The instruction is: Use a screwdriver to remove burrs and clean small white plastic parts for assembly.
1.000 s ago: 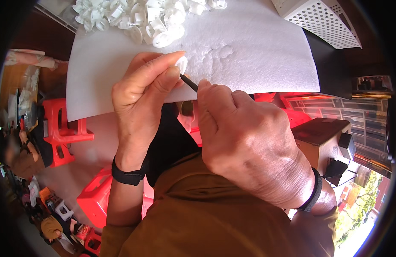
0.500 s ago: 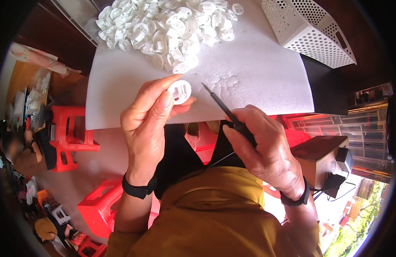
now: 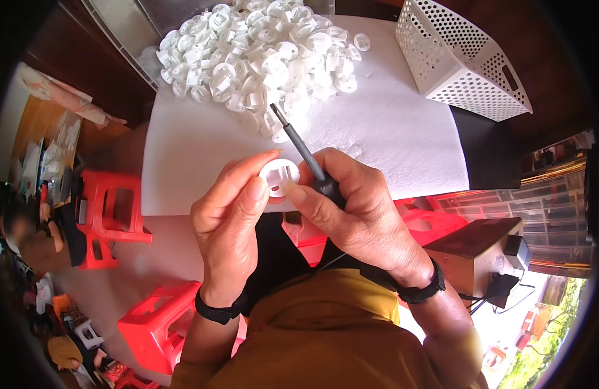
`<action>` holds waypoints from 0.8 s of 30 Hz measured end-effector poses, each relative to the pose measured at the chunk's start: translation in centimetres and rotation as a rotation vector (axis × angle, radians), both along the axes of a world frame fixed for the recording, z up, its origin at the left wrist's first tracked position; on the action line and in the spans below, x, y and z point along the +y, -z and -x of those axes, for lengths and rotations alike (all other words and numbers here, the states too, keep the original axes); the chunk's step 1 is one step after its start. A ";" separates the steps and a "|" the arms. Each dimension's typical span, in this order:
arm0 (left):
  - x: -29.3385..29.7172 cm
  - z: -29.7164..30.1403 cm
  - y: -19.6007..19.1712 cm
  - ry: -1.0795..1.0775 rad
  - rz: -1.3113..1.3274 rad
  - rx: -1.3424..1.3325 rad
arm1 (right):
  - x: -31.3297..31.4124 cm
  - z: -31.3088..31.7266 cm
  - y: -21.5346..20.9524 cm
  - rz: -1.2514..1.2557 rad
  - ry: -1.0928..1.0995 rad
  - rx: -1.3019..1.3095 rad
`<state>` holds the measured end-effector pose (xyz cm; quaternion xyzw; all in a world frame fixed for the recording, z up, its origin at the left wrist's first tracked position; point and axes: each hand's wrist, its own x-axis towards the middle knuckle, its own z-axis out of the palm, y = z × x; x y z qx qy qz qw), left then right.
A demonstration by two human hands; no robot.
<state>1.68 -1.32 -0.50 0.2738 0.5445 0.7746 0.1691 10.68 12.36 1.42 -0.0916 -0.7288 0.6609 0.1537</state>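
Between the thumb and fingers of my left hand (image 3: 231,220) is a round white plastic part (image 3: 279,176), its slotted, ridged face showing. Closed round the dark handle of a pen-shaped soldering iron (image 3: 300,146) is my right hand (image 3: 358,217); a thin cord shows below that hand. The iron's metal tip points up and away, over the near edge of a heap of similar white plastic parts (image 3: 247,55). My right thumb reaches to the held part's right edge and seems to touch it. Both hands are close together at the near edge of the table.
White foam sheeting covers the table (image 3: 403,142). A white perforated basket (image 3: 465,71) stands at the far right. Red stools (image 3: 111,207) are at left, with another red stool (image 3: 160,324) lower down. A brown box (image 3: 471,253) with black cables is at right. Other people sit far left.
My right hand has moved left, bringing its thumb to the white part. The soldering iron's tip has swung left and up. My left hand sits slightly lower and further right in view.
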 end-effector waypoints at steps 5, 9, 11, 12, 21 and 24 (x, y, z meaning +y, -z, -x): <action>0.0 -0.8 -1.4 -0.014 0.049 0.110 | 1.6 -1.0 -2.1 -0.141 0.046 -0.059; -2.5 -0.9 -4.6 0.094 0.062 0.480 | 5.5 -3.4 -5.4 -0.164 0.318 -0.222; -3.8 -1.2 -6.9 0.360 -0.149 0.645 | 7.5 -3.3 -7.3 -0.116 0.426 -0.161; -4.0 -1.1 -7.7 0.427 -0.248 0.769 | 8.8 -3.5 -7.7 -0.161 0.480 -0.107; -7.7 -4.8 -14.0 0.249 0.152 0.889 | 19.1 -4.5 -8.0 -0.401 0.819 0.029; -9.0 -4.4 -14.2 0.208 0.155 0.866 | 14.1 -2.3 -8.3 -0.416 0.633 -0.009</action>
